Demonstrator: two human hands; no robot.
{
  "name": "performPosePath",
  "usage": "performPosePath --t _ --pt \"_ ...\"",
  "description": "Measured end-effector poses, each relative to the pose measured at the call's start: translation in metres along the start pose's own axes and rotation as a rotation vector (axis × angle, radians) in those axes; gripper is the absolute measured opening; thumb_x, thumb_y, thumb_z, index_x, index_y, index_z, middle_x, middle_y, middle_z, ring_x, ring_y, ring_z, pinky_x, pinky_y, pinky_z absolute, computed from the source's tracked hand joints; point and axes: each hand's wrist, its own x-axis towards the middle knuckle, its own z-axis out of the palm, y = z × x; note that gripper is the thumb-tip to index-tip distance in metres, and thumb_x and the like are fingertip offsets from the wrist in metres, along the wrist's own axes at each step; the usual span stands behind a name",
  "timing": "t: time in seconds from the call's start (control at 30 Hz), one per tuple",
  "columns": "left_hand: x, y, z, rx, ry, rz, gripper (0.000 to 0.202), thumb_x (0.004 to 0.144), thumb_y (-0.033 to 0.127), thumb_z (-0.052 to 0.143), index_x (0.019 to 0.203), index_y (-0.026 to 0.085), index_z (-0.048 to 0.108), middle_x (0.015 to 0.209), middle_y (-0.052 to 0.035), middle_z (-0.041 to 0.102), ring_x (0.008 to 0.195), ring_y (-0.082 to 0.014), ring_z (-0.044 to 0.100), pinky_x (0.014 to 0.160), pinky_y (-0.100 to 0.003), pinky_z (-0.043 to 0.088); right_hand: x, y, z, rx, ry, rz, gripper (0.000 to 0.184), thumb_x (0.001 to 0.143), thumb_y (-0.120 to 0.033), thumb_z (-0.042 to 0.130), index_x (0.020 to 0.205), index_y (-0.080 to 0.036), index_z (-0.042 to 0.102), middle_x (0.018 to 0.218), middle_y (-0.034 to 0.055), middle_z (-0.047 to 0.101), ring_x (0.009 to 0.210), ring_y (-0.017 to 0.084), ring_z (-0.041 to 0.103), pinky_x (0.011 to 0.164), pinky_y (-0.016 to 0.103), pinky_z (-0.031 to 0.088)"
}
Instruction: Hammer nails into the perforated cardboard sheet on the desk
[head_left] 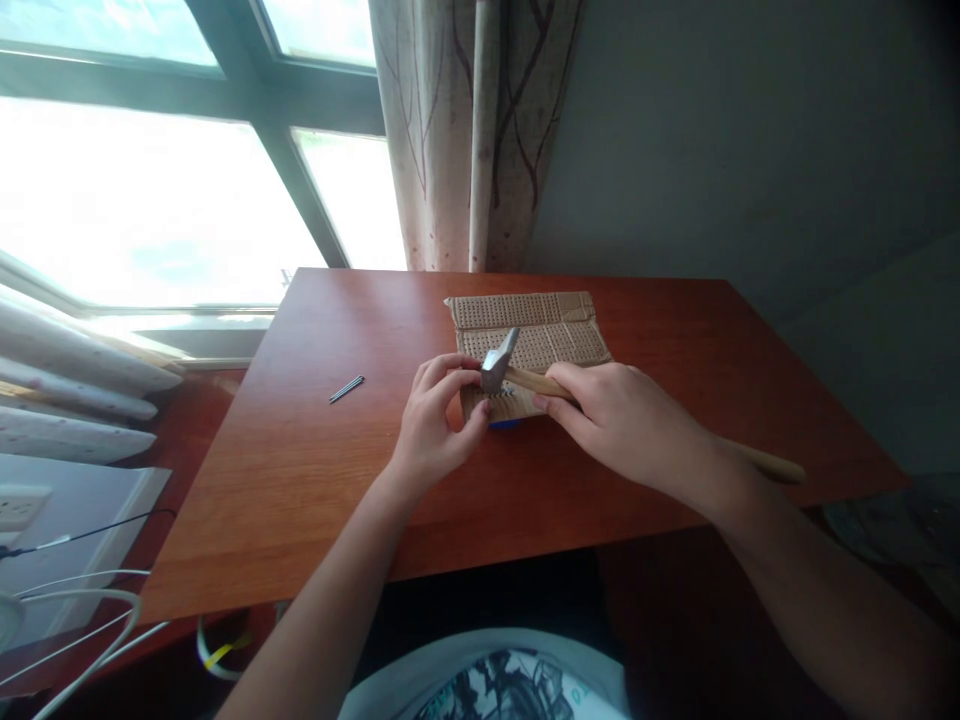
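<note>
My right hand (619, 415) grips the wooden handle of a hammer (501, 358) close to its metal head, which rests on a piece of perforated cardboard (536, 330). The handle's far end sticks out past my wrist at the right. My left hand (435, 420) is curled beside the hammer head, with thumb and fingers pinched at the cardboard's near left edge. What it pinches is too small to make out. Something blue (504, 424) peeks out under the cardboard's near edge.
The red-brown wooden table (315, 470) carries loose nails (346, 389) to the left of my hands. A window and a patterned curtain (472, 130) stand behind the table. White cables and a power socket (19, 505) lie at the lower left.
</note>
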Motion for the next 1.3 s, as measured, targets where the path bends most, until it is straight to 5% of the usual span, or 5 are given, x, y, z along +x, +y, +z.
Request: performPosePath --t 0.23,0.5,0.8,1.1,1.3 --pt "-0.001 0.001 0.000 -0.028 -0.021 -0.029 0.014 0.086 0.021 0.065 0.100 0.020 0.068 0.120 -0.0102 0.064 0.117 -0.0266 0.058 0.104 -0.043 0.048 -0.003 0.021 0.001 0.211 0.251 -0.005 0.032 0.097 -0.038 0.054 0.071 -0.023 0.043 0.058 -0.0046 0.048 0.053 0.012 0.044 0.053 0.029 0.027" --pt "-0.002 -0.001 -0.002 -0.183 0.043 -0.146 0.027 0.091 0.027 0.060 0.117 0.022 0.065 0.134 -0.0113 0.056 0.129 -0.0266 0.053 0.102 -0.040 0.049 0.007 0.082 0.016 0.206 0.519 0.256 0.035 0.090 -0.048 0.060 0.068 -0.024 0.048 0.058 -0.0016 0.052 0.056 0.016 0.048 0.057 0.031 0.032" --pt "0.003 -0.028 0.005 -0.553 0.064 -0.572 0.032 0.085 0.024 0.058 0.115 0.019 0.064 0.125 -0.0093 0.068 0.124 -0.0270 0.060 0.108 -0.043 0.045 0.014 0.129 0.048 0.525 0.445 0.443 0.040 0.079 -0.060 0.069 0.084 -0.021 0.068 0.074 0.0069 0.069 0.068 0.024 0.064 0.058 0.033 0.045" --pt "0.033 -0.041 0.015 -0.928 -0.095 -0.645 0.045 0.080 0.035 0.072 0.120 0.017 0.067 0.110 -0.0087 0.075 0.105 -0.0268 0.069 0.094 -0.039 0.054 0.011 0.129 0.061 0.665 0.393 0.413 0.043 0.077 -0.060 0.071 0.076 -0.021 0.055 0.057 -0.0036 0.049 0.048 0.012 0.043 0.047 0.026 0.033" --pt "0.054 -0.057 0.027 -0.915 -0.167 -0.613 0.041 0.075 0.033 0.072 0.113 0.016 0.073 0.093 -0.0063 0.077 0.088 -0.0256 0.072 0.082 -0.038 0.056 0.010 0.128 0.064 0.721 0.412 0.439 0.042 0.073 -0.056 0.077 0.077 -0.021 0.054 0.059 -0.0045 0.048 0.048 0.011 0.041 0.046 0.026 0.032"
